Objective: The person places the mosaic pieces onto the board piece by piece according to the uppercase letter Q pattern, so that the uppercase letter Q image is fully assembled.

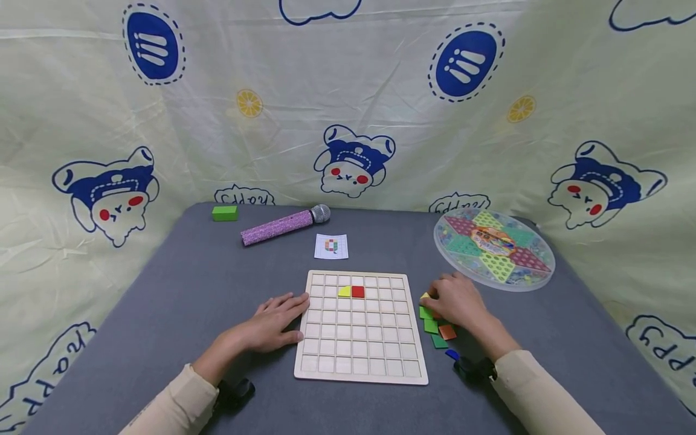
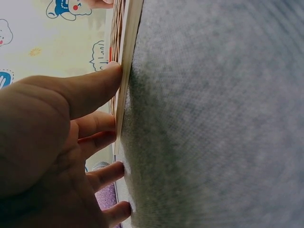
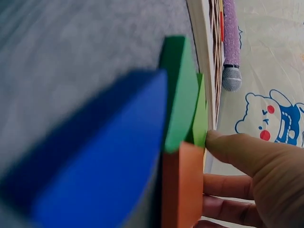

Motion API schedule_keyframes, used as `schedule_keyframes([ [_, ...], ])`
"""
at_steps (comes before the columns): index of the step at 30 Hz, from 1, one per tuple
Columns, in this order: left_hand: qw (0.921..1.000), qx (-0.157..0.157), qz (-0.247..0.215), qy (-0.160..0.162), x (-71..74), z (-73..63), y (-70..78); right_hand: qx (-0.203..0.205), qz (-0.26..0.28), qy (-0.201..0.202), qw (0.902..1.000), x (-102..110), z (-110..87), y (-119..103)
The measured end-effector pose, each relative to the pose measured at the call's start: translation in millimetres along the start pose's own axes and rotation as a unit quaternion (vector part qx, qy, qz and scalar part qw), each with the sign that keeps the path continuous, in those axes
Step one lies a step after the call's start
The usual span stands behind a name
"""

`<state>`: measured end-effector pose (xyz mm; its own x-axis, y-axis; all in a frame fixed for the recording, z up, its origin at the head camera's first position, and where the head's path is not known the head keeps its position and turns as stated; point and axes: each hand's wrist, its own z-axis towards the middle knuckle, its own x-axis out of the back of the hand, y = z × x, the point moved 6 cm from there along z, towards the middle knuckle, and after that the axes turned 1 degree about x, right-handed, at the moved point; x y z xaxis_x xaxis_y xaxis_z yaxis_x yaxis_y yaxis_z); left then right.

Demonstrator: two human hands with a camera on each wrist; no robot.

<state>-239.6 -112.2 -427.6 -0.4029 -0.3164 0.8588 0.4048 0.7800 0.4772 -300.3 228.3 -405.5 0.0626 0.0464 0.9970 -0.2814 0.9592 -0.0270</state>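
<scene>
A pale wooden grid board (image 1: pixel 359 348) lies at the middle of the table. In its upper rows sit a yellow piece (image 1: pixel 344 292) with a slanted or curved corner and a red square tile (image 1: pixel 357 292) beside it. My left hand (image 1: pixel 277 323) rests along the board's left edge, its fingers spread and fairly straight; the thumb touches the rim in the left wrist view. Right of the board, my right hand (image 1: pixel 458 300) bends down over loose pieces: light green tiles (image 1: pixel 431 326), a darker green tile (image 3: pixel 180 95), an orange tile (image 3: pixel 190 185) and a blue piece (image 3: pixel 104 161). Its fingertips are partly hidden near a yellow piece (image 1: pixel 425 295).
Behind the board lies a small card (image 1: pixel 331 247) with a coloured pattern. A purple glittery microphone (image 1: pixel 280 227) and a green block (image 1: pixel 225 213) lie farther back left. A round star-patterned game board (image 1: pixel 495 248) lies back right. A printed curtain (image 1: pixel 283 72) hangs behind the table.
</scene>
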Motion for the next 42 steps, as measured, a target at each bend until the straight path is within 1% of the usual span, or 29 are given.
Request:
schedule_keyframes([
  [5,1.0,0.002,0.002,0.0,0.3,0.8,0.2,0.008,-0.01,0.011,0.9999,0,1.5,-5],
  [15,1.0,0.001,0.003,0.002,0.6,-0.1,1.2,0.036,-0.003,0.033,0.9988,3,0.5,-14],
  [19,1.0,0.0,0.002,0.004,0.5,-0.4,1.3,0.052,0.007,0.043,0.9977,7,1.7,-26],
  [25,1.0,-0.001,0.003,0.003,0.5,-0.9,1.0,0.095,0.017,0.061,0.9935,14,6.3,-52],
  [31,1.0,0.001,0.004,0.0,-0.4,-0.5,0.5,0.102,0.031,0.046,0.9932,12,17.4,-74],
  [34,1.0,0.005,0.004,-0.001,-0.6,-0.3,0.8,0.113,0.042,0.039,0.992,11,23.0,-83],
  [39,0.9999,0.01,0.004,0.002,-0.6,-0.3,1.2,0.134,0.059,0.028,0.9888,8,30.8,-95],
  [42,0.9999,0.008,0.005,0.004,-0.7,0.0,1.3,0.141,0.063,0.026,0.9876,5,35.1,-99],
])
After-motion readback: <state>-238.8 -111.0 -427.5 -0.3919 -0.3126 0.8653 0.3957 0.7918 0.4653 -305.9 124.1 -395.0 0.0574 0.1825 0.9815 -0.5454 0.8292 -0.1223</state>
